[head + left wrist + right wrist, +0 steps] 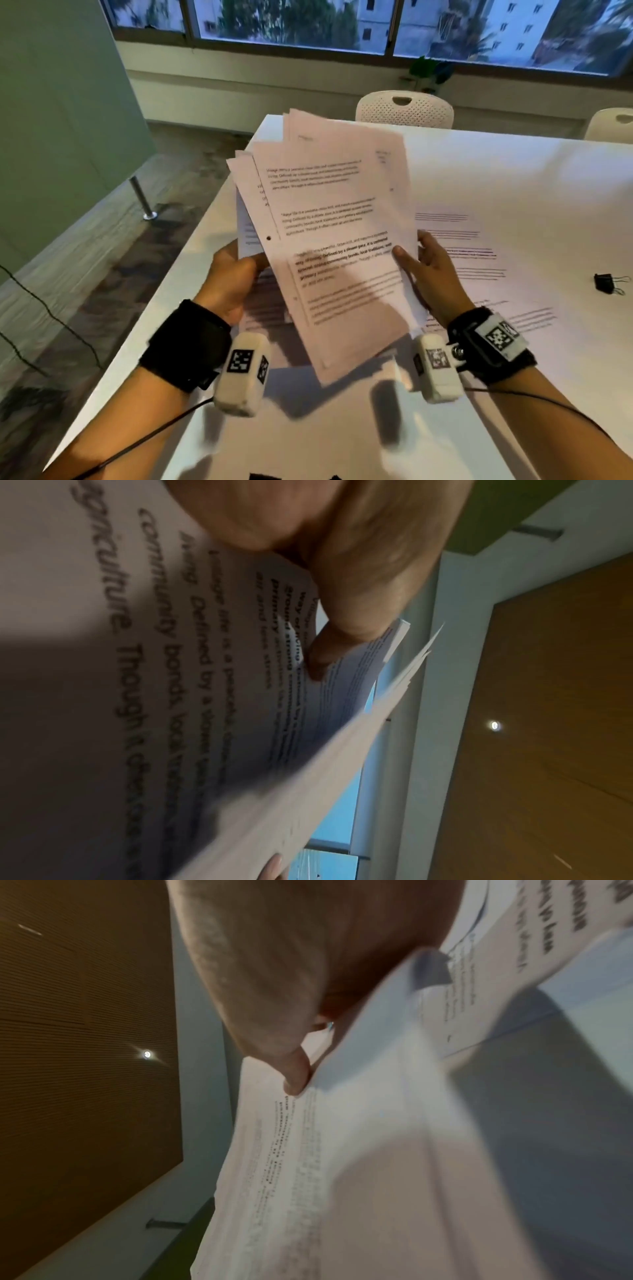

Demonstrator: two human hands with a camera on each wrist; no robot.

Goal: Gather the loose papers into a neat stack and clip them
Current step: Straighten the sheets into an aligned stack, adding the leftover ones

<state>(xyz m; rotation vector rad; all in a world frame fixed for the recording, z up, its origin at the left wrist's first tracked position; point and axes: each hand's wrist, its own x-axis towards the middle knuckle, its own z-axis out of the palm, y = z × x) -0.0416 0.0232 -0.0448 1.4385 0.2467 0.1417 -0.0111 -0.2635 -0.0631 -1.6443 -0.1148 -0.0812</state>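
Head view showed both hands, left hand (233, 274) and right hand (432, 270), grasping uneven papers (335, 219) above the tabletop (513, 171); binder clip (608, 283) lay far right.

Head view downward; wrist views close, perhaps upward, sharing papers (329, 219).

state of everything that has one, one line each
papers: held above the table, fanned, edges uneven, unclipped
binder clip: lying on the table, unused
left hand: gripping the papers' left edge
right hand: gripping their right edge
sheet on table: lying flat
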